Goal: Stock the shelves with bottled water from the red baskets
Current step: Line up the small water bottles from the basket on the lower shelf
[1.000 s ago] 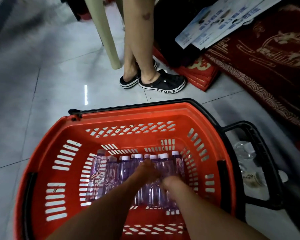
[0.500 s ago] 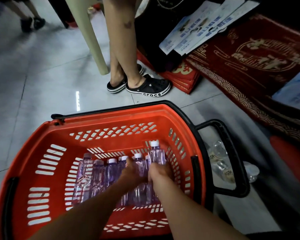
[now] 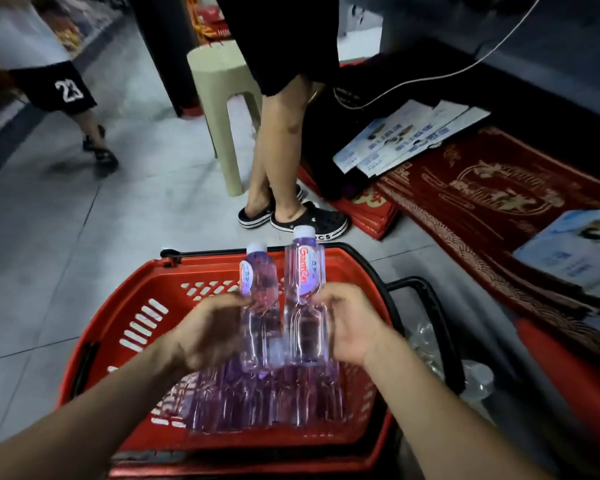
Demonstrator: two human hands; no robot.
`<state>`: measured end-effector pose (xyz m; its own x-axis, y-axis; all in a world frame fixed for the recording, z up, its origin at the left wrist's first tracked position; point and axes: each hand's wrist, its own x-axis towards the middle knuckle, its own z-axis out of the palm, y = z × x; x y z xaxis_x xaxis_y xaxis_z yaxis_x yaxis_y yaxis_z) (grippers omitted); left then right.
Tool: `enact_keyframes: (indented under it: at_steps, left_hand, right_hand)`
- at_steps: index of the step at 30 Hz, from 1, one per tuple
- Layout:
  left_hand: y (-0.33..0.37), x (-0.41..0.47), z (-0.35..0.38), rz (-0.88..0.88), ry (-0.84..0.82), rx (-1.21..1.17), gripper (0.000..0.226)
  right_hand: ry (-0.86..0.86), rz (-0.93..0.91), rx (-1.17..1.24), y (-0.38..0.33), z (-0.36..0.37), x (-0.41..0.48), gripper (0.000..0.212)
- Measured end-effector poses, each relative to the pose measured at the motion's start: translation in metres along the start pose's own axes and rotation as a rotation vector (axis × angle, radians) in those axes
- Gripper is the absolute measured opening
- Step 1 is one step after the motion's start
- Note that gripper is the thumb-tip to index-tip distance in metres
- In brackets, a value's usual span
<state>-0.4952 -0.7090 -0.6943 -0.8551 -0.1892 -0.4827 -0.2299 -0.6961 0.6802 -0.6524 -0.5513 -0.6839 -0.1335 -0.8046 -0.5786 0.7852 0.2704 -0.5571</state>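
Two bottles have been raised out of the red basket (image 3: 146,306) since the earlier frame and are now held above it. The left bottle (image 3: 260,306) is gripped by the left hand (image 3: 208,330), the right bottle (image 3: 303,296) by the right hand (image 3: 350,323), both upright and side by side. The remaining bottles (image 3: 257,400) are seen inside the basket. A beige stool (image 3: 222,98) is shown beyond.

Left hand (image 3: 208,332) and right hand (image 3: 352,323) side by side above the basket (image 3: 194,271). Left hand holds left bottle (image 3: 261,296) upright; right hand holds right bottle (image 3: 305,289) upright, just beside it. Below both hands: more bottles (image 3: 250,403) in the basket. Beyond the hands: a person's clogs (image 3: 312,221), with a stool (image 3: 219,74) behind. Right of right hand: mats (image 3: 492,188) on the floor, cartons (image 3: 406,140) behind them.
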Motion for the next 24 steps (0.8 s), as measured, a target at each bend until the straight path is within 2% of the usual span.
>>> enact_keyframes:
  at_steps: [2,4,9,13,19,21,24]
  left_hand:
    - [0.012,-0.01,0.028,0.09,-0.06,-0.015,0.086]
    - [0.02,-0.016,0.063,0.158,-0.121,0.07,0.09]
    - [0.024,-0.018,0.157,0.36,-0.287,0.279,0.084]
    - [0.01,-0.012,0.24,0.461,-0.43,0.337,0.07]
    - [-0.027,-0.001,0.368,0.511,-0.554,0.423,0.069]
    - [-0.041,0.008,0.405,0.503,-0.552,0.442,0.061]
    - [-0.063,0.016,0.466,0.495,-0.599,0.495,0.071]
  right_hand:
    - [-0.042,-0.078,-0.026,-0.015,0.008,-0.031,0.039]
    - [-0.061,-0.173,-0.087,-0.025,0.009,-0.064,0.038]
    - [0.115,-0.473,-0.157,-0.054,-0.008,-0.15,0.065]
    - [0.223,-0.71,-0.224,-0.069,-0.04,-0.228,0.077]
    - [0.452,-1.081,-0.277,-0.069,-0.093,-0.342,0.044]
    - [0.521,-1.174,-0.232,-0.063,-0.114,-0.373,0.041]
    - [0.697,-1.283,-0.161,-0.055,-0.145,-0.412,0.035]
